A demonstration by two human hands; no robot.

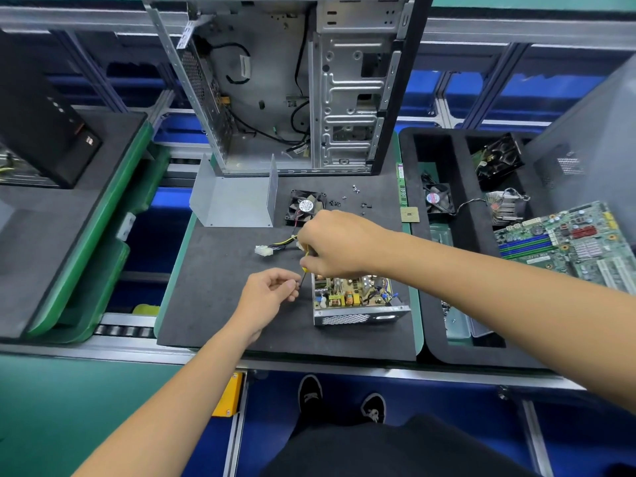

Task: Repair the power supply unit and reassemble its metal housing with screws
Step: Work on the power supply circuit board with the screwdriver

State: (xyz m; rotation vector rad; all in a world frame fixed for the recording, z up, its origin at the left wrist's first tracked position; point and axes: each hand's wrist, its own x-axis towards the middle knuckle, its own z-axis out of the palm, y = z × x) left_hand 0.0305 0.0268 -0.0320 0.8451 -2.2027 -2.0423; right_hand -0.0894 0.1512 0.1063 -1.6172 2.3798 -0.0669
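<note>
The open power supply unit [358, 299] lies on the black foam mat [223, 304], its circuit board exposed and its vented side facing me. My right hand [339, 244] grips a small screwdriver [304, 273] with a yellow-and-black handle, tip pointing down-left beside the unit's left edge. My left hand [272, 292] pinches something tiny at the screwdriver's tip; what it is cannot be made out. The bent metal housing cover [234, 197] stands behind on the mat. A black fan [305, 206] with red and black wires and a white connector [264, 250] lie near it. Loose screws [356, 197] are scattered behind my right hand.
An empty computer case [292, 84] stands upright at the back of the mat. A black tray [457, 339] to the right holds another fan [438, 199], a heatsink [506, 204] and a green motherboard [568, 239]. A CPU chip [409, 214] lies at the mat's right edge.
</note>
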